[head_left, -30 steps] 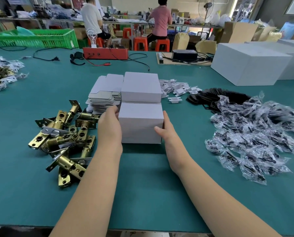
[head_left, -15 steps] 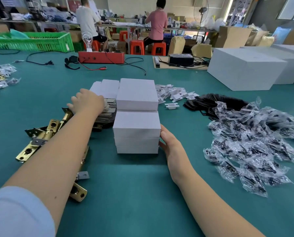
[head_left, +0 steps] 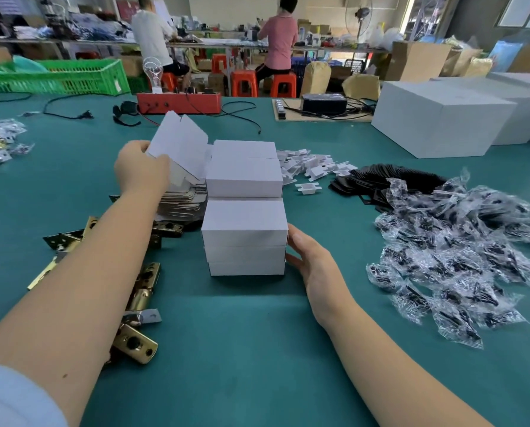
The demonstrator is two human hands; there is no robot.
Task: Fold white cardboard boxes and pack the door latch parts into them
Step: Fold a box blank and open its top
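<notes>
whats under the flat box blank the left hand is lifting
Under the flat blank gripped by the left hand lies the stack of flat blanks; hand and forearm cover its left part.

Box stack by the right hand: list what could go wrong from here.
1. The stack is three boxes high and its layers look slightly offset; the right hand touches only its side, so a nudge might topple it.
2. The left hand lifts a flat blank beside the rear boxes and could knock them.

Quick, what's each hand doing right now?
Left hand: grip closed on a flat box blank, lifted off the pile.
Right hand: open, fingers straight against the side of the stack of folded boxes.
</notes>
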